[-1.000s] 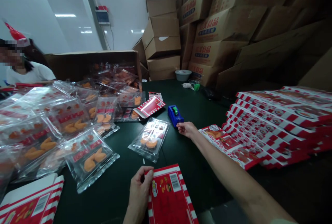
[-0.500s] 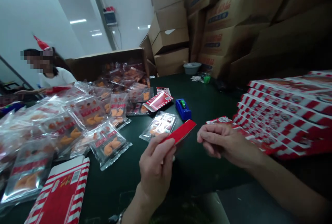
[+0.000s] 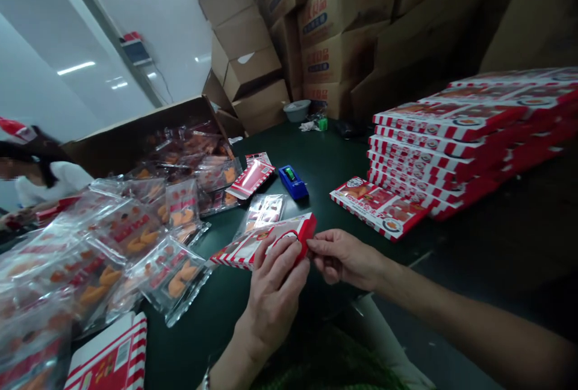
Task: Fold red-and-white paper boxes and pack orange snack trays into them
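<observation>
My left hand (image 3: 274,294) grips a red-and-white striped cardboard food box (image 3: 262,247), which stands tilted above the dark green table (image 3: 325,155). My right hand (image 3: 345,257) pinches the box's red end with its thumb and fingertips. Part of the box is hidden behind my left fingers. Just beyond it lies a sealed clear pouch (image 3: 266,208) of orange food. Further left, many similar pouches (image 3: 171,275) lie heaped. A blue tape dispenser (image 3: 289,182) stands past my hands.
Stacked flat red-and-white boxes (image 3: 451,143) rise at the right, with one more box (image 3: 379,206) lying in front. A cardboard box (image 3: 139,134) holds more pouches. Brown cartons (image 3: 316,35) are piled behind the table. A co-worker (image 3: 45,179) sits at the far left.
The box has gone from lying on the table to being lifted and turned, now face-up in my left hand. My right hand has moved from near the dispenser to pinch its end. The view has swung.
</observation>
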{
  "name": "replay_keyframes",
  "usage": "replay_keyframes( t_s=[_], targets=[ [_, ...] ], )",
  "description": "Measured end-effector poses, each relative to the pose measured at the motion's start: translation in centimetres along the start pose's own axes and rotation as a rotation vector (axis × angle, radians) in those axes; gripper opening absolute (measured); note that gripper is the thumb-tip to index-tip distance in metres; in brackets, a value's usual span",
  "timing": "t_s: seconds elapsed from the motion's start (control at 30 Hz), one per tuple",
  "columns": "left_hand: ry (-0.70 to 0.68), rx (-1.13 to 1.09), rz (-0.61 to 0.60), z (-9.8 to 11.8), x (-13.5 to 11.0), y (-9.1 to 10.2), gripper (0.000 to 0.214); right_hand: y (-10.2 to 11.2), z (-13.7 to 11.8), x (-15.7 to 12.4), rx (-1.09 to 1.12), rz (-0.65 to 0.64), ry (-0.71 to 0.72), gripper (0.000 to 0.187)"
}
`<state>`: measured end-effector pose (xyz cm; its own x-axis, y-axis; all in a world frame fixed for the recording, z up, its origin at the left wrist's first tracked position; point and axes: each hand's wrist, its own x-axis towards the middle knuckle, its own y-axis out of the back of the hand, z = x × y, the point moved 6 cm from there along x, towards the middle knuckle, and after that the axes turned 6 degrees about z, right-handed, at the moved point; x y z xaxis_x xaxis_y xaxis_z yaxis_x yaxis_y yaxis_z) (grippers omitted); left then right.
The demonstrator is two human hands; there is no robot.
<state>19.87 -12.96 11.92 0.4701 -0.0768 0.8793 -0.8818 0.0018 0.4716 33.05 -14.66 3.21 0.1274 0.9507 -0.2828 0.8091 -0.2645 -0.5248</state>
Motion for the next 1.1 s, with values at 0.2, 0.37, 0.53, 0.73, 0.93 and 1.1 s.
replay_keyframes(
  t_s=[0.2,0.37,0.53,0.73,0.93,1.1],
  targets=[
    [0.156,-0.064,-0.02,-0.3,-1.7,0.5,0.024,-1.0,1.8,0.3,-0.045,-0.017,0.065,0.054],
    [0.495,-0.08,0.091,0.0,-2.7,2.2,0.024,-2.1,2.6,1.3,-0.176,0.097,0.27,0.072],
    [0.755,-0.098,0.175,0.0,-2.6,5.1,0.014,1.3,0.6,3.2,-0.411,0.389,0.449,0.04],
    [0.722,-0.194,-0.055,-1.4,-0.1,6.0,0.02,1.5,-8.6,-0.7,-0.823,0.427,0.729,0.031],
    [0.98,-0.342,0.0,-8.4,1.2,4.7,0.033,-7.4,-10.4,2.7,-1.172,-0.395,0.339,0.024],
    [1.235,0.21,0.122,-14.6,-8.3,13.6,0.043,-4.9,-18.0,18.9,-1.056,0.124,0.345,0.048]
  ],
)
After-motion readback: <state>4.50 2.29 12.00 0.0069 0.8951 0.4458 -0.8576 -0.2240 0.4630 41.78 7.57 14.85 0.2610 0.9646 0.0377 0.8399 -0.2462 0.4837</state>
